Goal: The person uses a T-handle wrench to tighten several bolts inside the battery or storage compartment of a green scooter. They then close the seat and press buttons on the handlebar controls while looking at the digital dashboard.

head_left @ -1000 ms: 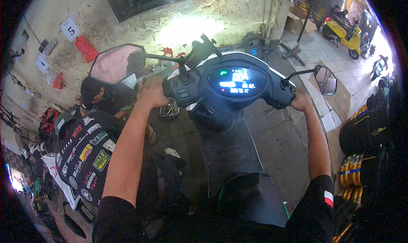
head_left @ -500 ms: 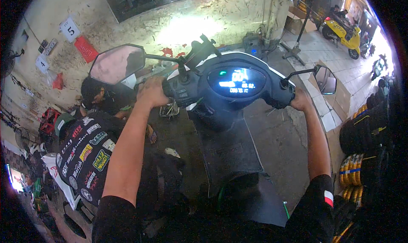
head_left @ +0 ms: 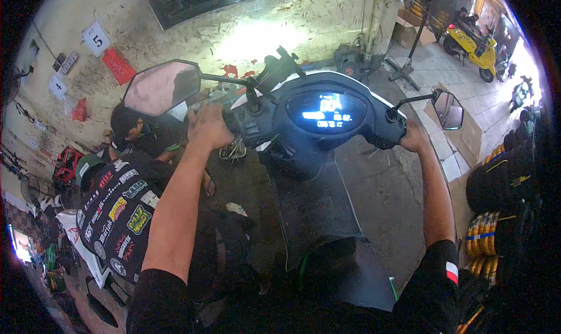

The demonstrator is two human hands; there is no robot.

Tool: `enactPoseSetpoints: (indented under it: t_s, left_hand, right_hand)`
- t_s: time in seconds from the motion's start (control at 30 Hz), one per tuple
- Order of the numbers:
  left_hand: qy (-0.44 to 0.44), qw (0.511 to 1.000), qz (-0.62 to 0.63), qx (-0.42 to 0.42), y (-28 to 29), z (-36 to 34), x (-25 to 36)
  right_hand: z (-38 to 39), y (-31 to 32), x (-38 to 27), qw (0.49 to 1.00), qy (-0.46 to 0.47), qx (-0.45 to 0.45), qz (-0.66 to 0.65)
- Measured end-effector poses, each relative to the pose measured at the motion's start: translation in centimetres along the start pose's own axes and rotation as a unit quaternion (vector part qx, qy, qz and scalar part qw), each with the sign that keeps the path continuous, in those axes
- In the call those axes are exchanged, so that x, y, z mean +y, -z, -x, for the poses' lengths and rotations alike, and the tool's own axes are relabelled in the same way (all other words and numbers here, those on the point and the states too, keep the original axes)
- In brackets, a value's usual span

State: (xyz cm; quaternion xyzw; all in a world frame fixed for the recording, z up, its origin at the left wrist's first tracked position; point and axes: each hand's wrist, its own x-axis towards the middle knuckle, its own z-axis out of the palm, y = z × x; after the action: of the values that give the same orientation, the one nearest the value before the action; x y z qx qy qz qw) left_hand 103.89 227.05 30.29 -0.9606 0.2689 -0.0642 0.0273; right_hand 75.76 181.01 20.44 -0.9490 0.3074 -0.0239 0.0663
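A scooter's dark handlebar cowl (head_left: pixel 274 100) spans the space before me, its oval dashboard display (head_left: pixel 327 113) lit in white and blue. My left hand (head_left: pixel 209 126) rests over the left handlebar grip, palm down, with some fingers raised forward; the grip is mostly hidden under it. Around the right handlebar grip my right hand (head_left: pixel 414 137) is closed, its fingers largely out of sight. Between my arms and the cowl lies the dark footboard (head_left: pixel 312 208), with the black seat front (head_left: pixel 345 270) nearer me. The left mirror (head_left: pixel 163 88) and right mirror (head_left: pixel 448 110) stick out on stalks.
Close on my left crouches a person in a black printed shirt (head_left: pixel 120 214); another person (head_left: pixel 131 126) sits low beyond. A stained wall (head_left: pixel 327 18) stands ahead. Stacked tyres (head_left: pixel 497 188) line the right, and a yellow scooter (head_left: pixel 473 47) is parked at the far right.
My left hand's fingers have lifted and stretched slightly on the grip. A green light on the dashboard display has gone off. The low-seated person's head has shifted. My right hand stays put.
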Motion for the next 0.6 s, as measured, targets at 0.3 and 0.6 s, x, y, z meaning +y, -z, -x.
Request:
enactPoseSetpoints:
  t_s: [0.3,0.6]
  left_hand:
    - [-0.015,0.998,0.034,-0.048,0.2,-0.5,-0.3]
    - [-0.008,0.997,0.038,-0.063,0.6,-0.1,-0.4]
  right_hand:
    - [0.2,-0.3,0.2,1.000,-0.010,0.004,-0.012]
    - [1.1,1.0,-1.6,1.000,-0.015,0.003,0.022]
